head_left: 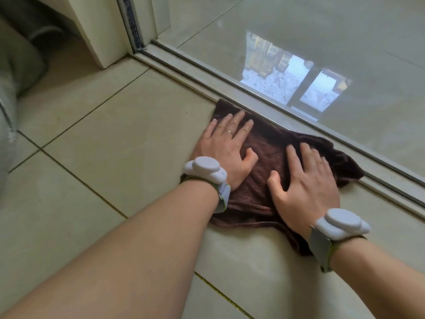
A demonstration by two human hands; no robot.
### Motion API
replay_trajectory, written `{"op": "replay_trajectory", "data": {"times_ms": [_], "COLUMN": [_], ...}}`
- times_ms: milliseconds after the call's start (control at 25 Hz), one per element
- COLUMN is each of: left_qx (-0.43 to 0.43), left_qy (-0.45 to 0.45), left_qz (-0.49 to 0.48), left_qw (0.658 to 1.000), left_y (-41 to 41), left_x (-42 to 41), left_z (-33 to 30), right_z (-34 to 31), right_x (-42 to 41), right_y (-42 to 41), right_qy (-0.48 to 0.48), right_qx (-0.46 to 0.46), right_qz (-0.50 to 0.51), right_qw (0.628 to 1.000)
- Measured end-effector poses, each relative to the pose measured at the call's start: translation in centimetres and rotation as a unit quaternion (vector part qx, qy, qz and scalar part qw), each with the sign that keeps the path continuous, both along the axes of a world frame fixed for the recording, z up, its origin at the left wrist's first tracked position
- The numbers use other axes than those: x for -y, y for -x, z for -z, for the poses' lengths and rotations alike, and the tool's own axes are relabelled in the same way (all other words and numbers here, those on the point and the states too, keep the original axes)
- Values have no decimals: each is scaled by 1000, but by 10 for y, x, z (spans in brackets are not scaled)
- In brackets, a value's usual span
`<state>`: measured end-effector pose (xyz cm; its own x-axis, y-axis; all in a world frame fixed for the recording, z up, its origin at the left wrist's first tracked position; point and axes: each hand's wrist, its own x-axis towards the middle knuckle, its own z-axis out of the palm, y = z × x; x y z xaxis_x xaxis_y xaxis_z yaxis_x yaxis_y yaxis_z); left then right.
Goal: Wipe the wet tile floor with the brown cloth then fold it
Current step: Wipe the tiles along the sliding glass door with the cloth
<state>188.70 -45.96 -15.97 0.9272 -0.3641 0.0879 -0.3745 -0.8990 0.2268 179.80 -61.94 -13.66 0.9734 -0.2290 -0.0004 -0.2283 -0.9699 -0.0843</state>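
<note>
The brown cloth (271, 155) lies spread and rumpled on the beige tile floor (128, 139), its far edge against the metal door track. My left hand (225, 146) presses flat on the cloth's left part, fingers straight and spread. My right hand (305, 180) presses flat on its right part, fingers straight too. Both wrists wear white devices on straps. The cloth's middle and right corner show between and beyond the hands.
A sliding-door track (230, 88) runs diagonally along the cloth's far side, with glossy floor (299, 42) reflecting a window beyond it. A white door frame post (103, 31) stands at the upper left. A grey fabric shape (13, 77) sits at the left edge.
</note>
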Motion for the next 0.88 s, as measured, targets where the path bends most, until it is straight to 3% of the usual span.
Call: {"op": "replay_trajectory", "data": {"times_ms": [440, 880], "left_qx": [56, 38], "left_qy": [41, 17], "left_qz": [-136, -153], "left_qw": [988, 987], "left_y": [-116, -109], "left_x": [-100, -102], "left_z": [1, -1], "right_z": [13, 13], "right_x": [-118, -127], "right_y": [-130, -132], "right_qy": [-45, -84], "right_qx": [119, 95], "right_qz": [-152, -152], "right_qw": [980, 980]}}
